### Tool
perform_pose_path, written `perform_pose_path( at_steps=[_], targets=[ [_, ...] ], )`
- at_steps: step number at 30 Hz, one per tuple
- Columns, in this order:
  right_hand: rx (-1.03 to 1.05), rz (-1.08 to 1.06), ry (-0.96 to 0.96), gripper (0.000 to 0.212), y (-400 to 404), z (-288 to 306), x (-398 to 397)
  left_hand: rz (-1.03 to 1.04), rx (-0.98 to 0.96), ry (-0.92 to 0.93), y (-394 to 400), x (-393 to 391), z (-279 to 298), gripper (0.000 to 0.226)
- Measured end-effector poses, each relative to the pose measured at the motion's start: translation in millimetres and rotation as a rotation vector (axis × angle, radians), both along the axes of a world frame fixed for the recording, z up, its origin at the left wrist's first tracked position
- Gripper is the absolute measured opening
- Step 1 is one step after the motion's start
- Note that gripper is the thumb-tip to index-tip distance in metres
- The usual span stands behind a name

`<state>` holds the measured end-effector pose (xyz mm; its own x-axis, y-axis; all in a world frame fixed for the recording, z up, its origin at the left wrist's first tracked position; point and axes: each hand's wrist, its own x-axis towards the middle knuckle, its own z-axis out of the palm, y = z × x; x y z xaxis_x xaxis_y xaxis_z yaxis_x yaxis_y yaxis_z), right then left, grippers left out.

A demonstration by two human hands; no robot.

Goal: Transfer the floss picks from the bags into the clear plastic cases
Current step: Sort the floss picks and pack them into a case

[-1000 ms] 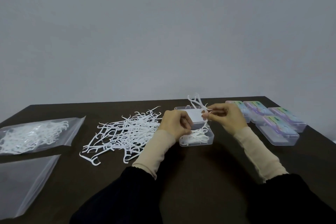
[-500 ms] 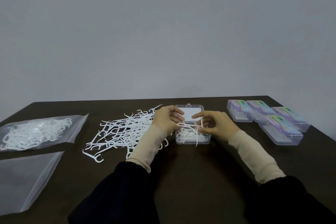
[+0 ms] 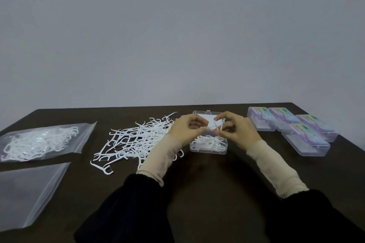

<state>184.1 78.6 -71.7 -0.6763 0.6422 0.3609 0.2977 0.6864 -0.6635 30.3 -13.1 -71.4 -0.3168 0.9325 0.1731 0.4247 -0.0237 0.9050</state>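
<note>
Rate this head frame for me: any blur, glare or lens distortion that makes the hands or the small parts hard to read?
Head view: light is soft and even, without hard shadows; the hands and the closed cases look slightly smeared; single picks in the loose floss picks stay legible; mild sheen on the filled bag; the dark table edge bows from wide-angle distortion.

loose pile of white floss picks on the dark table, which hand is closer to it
Left. The left hand sits at the right edge of the loose pile of white floss picks; the right hand is farther right.
</note>
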Motion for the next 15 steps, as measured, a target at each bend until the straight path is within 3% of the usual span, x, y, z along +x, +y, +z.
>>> perform_pose_path(
  at_steps=[2, 4, 11, 15],
  targets=[
    [0.003, 0.006, -0.011, 0.023, 0.3, -1.6, -1.4, -0.065, -0.065, 0.093, -1.3, -2.2, -3.1, 0.047],
    [0.012, 0.010, -0.034, 0.020, 0.9, -3.3, -2.3, -0.098, -0.101, 0.190, -2.0, -1.3, -4.5, 0.061],
    [0.024, 0.038, -0.044, 0.022, 3.7, -3.9, -0.9, -0.092, -0.016, 0.153, -3.3, -6.0, -4.0, 0.038],
    [0.087, 0.081, -0.079, 0.018, 0.6, -3.3, -2.0, -0.051, 0.007, 0.178, -1.5, -7.4, -6.8, 0.038]
  ],
)
